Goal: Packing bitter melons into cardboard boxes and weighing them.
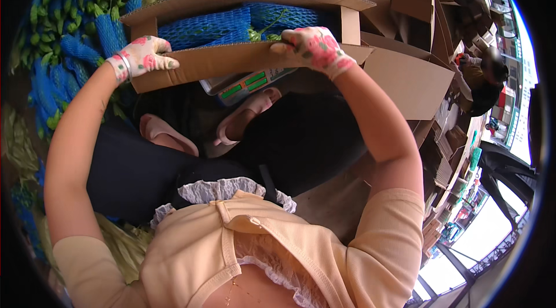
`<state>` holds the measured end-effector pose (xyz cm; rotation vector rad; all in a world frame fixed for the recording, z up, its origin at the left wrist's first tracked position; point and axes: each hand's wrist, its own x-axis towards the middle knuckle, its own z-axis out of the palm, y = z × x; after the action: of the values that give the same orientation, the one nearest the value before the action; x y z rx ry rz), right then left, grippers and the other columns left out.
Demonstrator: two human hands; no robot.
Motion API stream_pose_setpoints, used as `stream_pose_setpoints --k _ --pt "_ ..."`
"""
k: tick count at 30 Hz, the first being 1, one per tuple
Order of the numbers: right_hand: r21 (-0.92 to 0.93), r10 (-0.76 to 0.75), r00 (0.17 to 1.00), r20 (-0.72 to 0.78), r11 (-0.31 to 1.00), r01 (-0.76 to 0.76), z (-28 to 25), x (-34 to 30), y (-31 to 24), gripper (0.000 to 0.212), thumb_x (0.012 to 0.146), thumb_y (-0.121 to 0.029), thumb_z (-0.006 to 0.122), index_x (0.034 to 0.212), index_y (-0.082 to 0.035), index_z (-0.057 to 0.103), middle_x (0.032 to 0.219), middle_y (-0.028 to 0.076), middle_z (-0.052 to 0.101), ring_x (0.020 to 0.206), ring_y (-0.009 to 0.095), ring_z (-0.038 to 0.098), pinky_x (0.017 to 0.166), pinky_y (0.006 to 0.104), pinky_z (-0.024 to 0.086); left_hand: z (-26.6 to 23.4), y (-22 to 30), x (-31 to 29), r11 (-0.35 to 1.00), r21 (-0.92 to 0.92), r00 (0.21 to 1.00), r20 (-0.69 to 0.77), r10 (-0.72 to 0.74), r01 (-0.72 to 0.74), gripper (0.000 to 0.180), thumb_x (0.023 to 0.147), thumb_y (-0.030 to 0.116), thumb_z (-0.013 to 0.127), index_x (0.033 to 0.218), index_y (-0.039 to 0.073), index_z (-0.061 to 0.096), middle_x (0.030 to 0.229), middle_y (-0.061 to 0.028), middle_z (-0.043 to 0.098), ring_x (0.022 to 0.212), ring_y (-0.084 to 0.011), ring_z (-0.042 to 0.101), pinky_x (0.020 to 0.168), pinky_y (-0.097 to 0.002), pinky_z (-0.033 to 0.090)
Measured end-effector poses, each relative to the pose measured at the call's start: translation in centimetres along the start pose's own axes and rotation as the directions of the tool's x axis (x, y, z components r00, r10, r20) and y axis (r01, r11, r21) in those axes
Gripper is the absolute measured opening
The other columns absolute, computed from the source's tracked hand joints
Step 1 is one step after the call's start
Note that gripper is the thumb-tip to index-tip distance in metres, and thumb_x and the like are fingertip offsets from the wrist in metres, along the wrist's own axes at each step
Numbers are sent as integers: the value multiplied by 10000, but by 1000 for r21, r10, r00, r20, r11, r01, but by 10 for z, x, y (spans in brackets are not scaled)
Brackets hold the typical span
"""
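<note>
A long cardboard box (223,65) with raised flaps sits in front of me, above the far side of my feet. Inside lie green gourds in blue foam netting (205,25), with a bit of green stem showing near the right. My left hand (143,58), in a white glove with a pink flower print, closes over the near flap at its left end. Toward the right end of that flap, my right hand (317,50), gloved alike, grips its top edge. Partly hidden under the box is a digital scale (249,85) with lit green displays.
Piled at the far left are many netted gourds (110,35). A side flap (405,82) sticks out to the right, near stacked open cartons (412,1). Another person (486,82) is farther off at the right. My pink shoes (165,133) are below the box.
</note>
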<state>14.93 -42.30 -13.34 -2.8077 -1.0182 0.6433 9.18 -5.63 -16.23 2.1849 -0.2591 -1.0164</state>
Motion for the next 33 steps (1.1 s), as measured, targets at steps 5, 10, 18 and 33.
stream_pose_setpoints --k 5,10,18,33 --pt "27 52 974 222 998 -59 17 36 19 418 900 -501 472 1019 -157 678 903 113 679 912 284 637 789 385 495 48 39 11 707 707 739 -471 481 -9 494 800 397 639 1211 144 534 1096 -102 520 1031 -290 514 907 -403 415" --pt "60 89 964 249 992 -108 10 39 9 536 877 -609 451 1013 -143 680 925 122 678 906 305 636 805 399 487 57 34 24 728 681 685 -566 459 75 530 805 382 635 1283 191 510 1185 -90 460 1066 -306 463 957 -442 368" --pt "90 11 996 93 996 -19 7 7 12 360 859 -446 550 1002 -138 671 880 126 669 851 307 640 742 379 504 54 54 4 797 604 783 -494 378 -4 538 782 341 681 1279 199 536 1298 -106 436 1203 -325 407 1037 -450 316" --pt "458 -58 997 56 889 26 -24 -57 -21 294 868 -246 590 1104 -75 631 1022 134 660 888 313 645 762 386 525 90 57 -42 685 701 801 -289 525 -197 318 752 52 620 1068 80 639 1289 -91 548 1193 -307 502 970 -417 428"
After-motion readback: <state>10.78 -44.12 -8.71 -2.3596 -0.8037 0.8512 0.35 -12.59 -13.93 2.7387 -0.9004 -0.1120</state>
